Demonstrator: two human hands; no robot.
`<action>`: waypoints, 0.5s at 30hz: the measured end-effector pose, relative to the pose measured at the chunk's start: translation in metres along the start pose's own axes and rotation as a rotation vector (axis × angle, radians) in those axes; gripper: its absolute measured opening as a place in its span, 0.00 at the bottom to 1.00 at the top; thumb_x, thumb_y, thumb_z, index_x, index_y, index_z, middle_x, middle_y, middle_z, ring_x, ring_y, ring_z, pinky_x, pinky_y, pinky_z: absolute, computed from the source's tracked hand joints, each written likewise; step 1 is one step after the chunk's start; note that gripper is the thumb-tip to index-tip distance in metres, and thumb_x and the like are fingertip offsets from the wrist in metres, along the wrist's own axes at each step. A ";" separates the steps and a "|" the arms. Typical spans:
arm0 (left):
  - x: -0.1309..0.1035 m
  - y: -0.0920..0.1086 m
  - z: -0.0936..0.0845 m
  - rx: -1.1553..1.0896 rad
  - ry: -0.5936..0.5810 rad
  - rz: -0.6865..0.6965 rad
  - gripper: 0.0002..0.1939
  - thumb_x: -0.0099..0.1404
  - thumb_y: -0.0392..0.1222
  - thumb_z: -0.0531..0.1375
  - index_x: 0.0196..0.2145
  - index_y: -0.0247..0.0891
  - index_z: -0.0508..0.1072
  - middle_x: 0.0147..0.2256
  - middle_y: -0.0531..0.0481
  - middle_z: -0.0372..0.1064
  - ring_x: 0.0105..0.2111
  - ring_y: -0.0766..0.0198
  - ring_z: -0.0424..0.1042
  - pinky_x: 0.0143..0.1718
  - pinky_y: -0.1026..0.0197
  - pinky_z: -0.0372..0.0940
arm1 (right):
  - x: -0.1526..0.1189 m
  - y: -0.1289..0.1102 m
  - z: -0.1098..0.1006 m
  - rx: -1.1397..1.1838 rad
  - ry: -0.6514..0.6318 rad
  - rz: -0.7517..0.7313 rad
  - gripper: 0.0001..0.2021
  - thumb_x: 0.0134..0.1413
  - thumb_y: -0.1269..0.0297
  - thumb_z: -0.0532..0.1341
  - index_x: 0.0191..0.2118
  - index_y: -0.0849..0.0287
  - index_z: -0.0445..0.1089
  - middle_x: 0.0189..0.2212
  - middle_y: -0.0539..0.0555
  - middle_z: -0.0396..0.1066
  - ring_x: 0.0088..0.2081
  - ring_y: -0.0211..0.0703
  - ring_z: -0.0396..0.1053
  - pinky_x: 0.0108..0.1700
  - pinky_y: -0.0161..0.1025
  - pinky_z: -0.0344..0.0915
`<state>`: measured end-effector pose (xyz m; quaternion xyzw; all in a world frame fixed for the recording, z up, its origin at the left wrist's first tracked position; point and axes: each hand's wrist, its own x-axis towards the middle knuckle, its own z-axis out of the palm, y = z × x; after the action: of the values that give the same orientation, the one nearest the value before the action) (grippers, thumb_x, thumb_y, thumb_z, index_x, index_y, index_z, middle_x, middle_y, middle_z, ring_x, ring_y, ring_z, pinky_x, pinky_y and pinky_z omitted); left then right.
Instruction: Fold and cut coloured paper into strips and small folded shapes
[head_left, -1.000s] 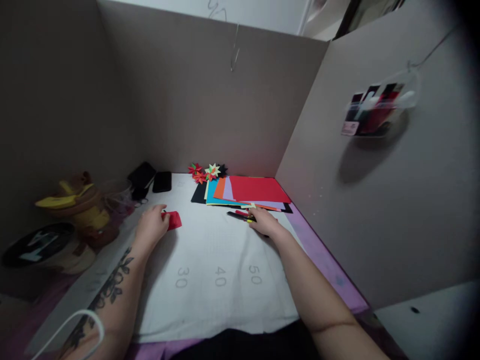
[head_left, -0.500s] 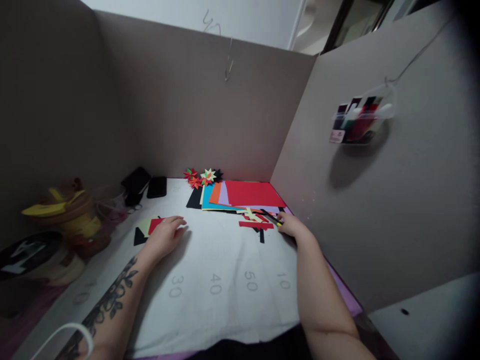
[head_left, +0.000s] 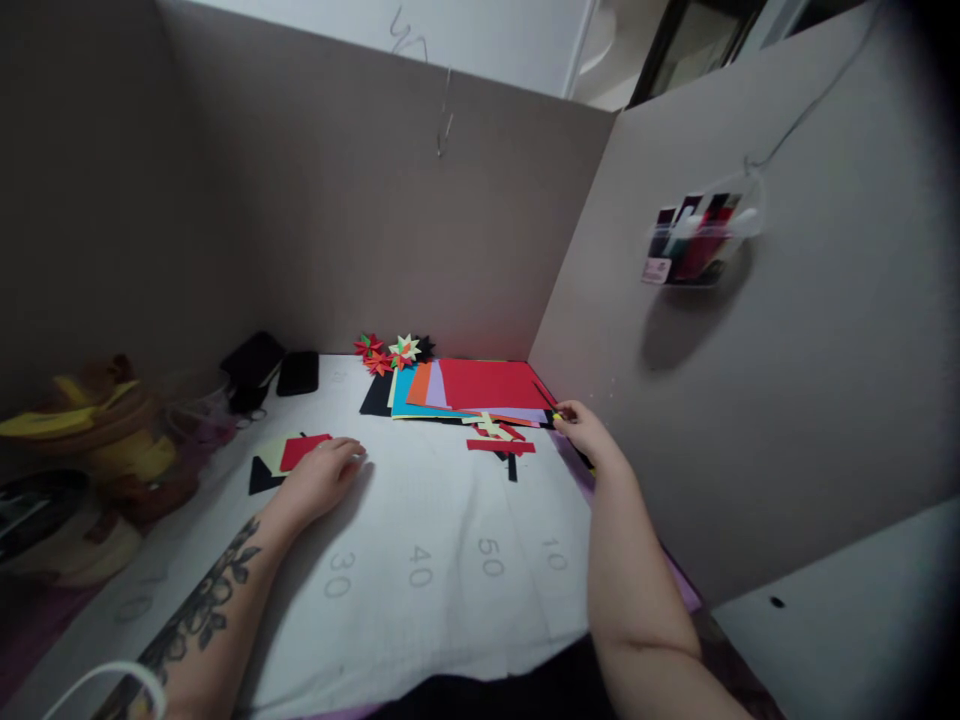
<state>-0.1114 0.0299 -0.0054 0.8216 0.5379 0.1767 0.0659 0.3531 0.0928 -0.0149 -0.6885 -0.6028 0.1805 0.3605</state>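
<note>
The fingers [head_left: 568,408] of the right hand [head_left: 590,437] are closed on a slim black-and-yellow tool [head_left: 557,415], probably a cutter, its thin dark end pointing forward and left over the red sheet [head_left: 487,384]. A light pinch on the yellow part looks right for handling it; the fingertips belong behind the narrow end, and that end is best kept low and turned away from the other hand. The angle matters too: laid nearly flat, it should be less likely to nick or drag the top sheet (assuming a blade is out, which I cannot tell).

The left hand [head_left: 328,474] has loosely curved, released fingers, with nothing visible in them. It lies beside a red square [head_left: 301,452], and the wrist side hides part of that paper, so whether they touch I cannot tell. A relaxed palm there seems sensible, since pressing or sliding could shift the 3 colours of small paper overlapping at that spot.

Farther out, between the 2 hands, red, pale and black strips [head_left: 501,447] lie loose on the white-covered table [head_left: 420,500], just in front of the stacked sheets. Lifting the right wrist a little over them would avoid scattering them. The folded paper stars [head_left: 405,349] sit behind, at the stack's left corner.
</note>
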 end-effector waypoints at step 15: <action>-0.002 0.003 0.002 -0.006 -0.057 0.028 0.16 0.65 0.44 0.48 0.41 0.38 0.72 0.43 0.43 0.71 0.42 0.56 0.69 0.44 0.56 0.63 | -0.003 -0.039 0.075 -0.339 -0.210 -0.364 0.20 0.56 0.66 0.54 0.55 0.57 0.63 0.55 0.58 0.62 0.57 0.44 0.57 0.57 0.40 0.52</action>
<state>-0.1088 0.0272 -0.0067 0.8336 0.5236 0.1560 0.0811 0.2743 0.1112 -0.0381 -0.5968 -0.7724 0.0796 0.2021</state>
